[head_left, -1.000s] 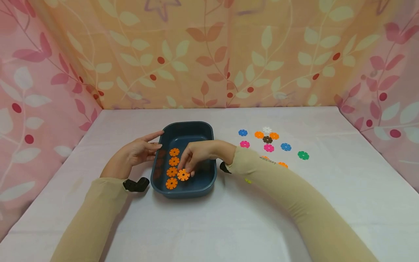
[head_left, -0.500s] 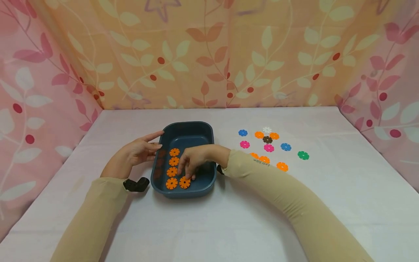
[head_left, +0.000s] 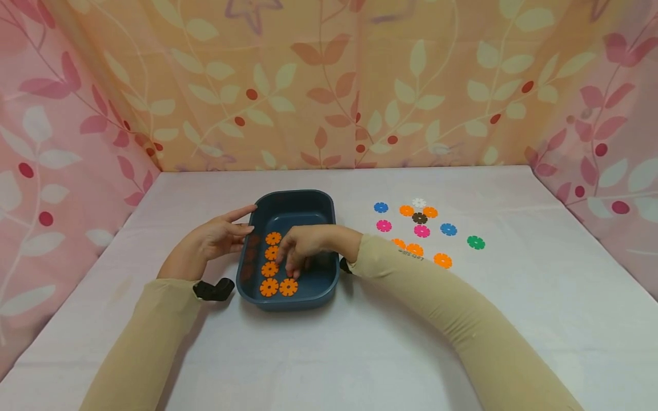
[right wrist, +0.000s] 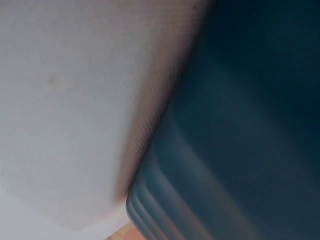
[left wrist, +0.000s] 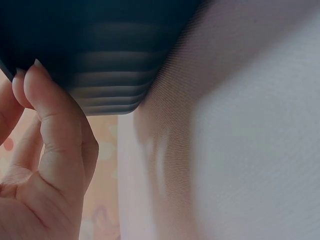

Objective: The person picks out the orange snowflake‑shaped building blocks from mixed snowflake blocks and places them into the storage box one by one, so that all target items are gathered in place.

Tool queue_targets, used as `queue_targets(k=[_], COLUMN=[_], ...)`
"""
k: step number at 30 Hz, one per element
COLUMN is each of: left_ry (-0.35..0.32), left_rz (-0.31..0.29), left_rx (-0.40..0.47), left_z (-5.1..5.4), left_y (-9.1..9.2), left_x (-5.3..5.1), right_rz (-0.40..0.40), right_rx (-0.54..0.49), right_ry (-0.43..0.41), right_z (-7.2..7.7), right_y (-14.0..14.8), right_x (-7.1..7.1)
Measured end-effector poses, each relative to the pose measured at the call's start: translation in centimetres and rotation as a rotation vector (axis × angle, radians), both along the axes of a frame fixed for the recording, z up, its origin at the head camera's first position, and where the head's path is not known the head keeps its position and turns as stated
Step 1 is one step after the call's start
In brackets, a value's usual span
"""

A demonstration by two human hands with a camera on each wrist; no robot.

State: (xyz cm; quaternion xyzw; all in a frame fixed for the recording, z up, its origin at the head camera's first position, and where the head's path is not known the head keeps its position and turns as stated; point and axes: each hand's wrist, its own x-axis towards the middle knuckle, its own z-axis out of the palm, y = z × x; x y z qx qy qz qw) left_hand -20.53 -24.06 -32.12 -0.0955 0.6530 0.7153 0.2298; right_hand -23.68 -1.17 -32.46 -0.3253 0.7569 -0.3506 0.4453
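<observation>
A dark blue rectangular tray (head_left: 315, 294) stands on the white-covered table. In it, several orange flower-shaped discs (head_left: 269, 287) form a column along the left side. One more orange disc (head_left: 289, 287) lies flat beside the nearest of them. My right hand (head_left: 304, 244) hangs inside the tray with bent fingers, its fingertips close to that disc and nothing visibly pinched. My left hand (head_left: 218, 237) touches the tray's left wall with its fingertips, index finger extended; the left wrist view shows the fingers (left wrist: 50, 110) against the outer wall. The right wrist view shows only the tray's outer side (right wrist: 225, 150) and cloth.
To the tray's right lie loose flower discs: blue (head_left: 449, 229), pink (head_left: 421, 231), green (head_left: 476, 242), brown (head_left: 419, 218), white (head_left: 418, 202) and several orange (head_left: 442, 261). The right sleeve (head_left: 437, 279) passes close to them. Patterned cloth (head_left: 329, 85) hangs behind and at both sides.
My right hand lowered a pinched orange disc onto the tray floor beside the column's near end, and its fingers have come off it. The left hand stays at the tray's wall.
</observation>
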Motion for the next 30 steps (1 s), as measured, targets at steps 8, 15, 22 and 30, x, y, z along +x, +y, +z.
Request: queue_targets(k=[8, 15, 22, 30], left_ry=[-0.002, -0.008, -0.007, -0.011], left_rz=[0.006, 0.026, 0.036, 0.03], left_rx=[0.002, -0.001, -0.009, 0.0], left_z=[0.0, -0.1, -0.1, 0.0], left_y=[0.0, 0.1, 0.0, 0.0], left_x=[0.0, 0.1, 0.1, 0.0], right_rz=[-0.157, -0.215, -0.252, -0.292], right_rx=[-0.204, -0.297, -0.308, -0.273], right_ry=[-0.134, -0.093, -0.041, 0.022], right_z=[0.7, 3.0, 4.7, 5.8], right_y=[0.7, 3.0, 6.2, 9.8], right_x=[-0.2, -0.4, -0.1, 0.3])
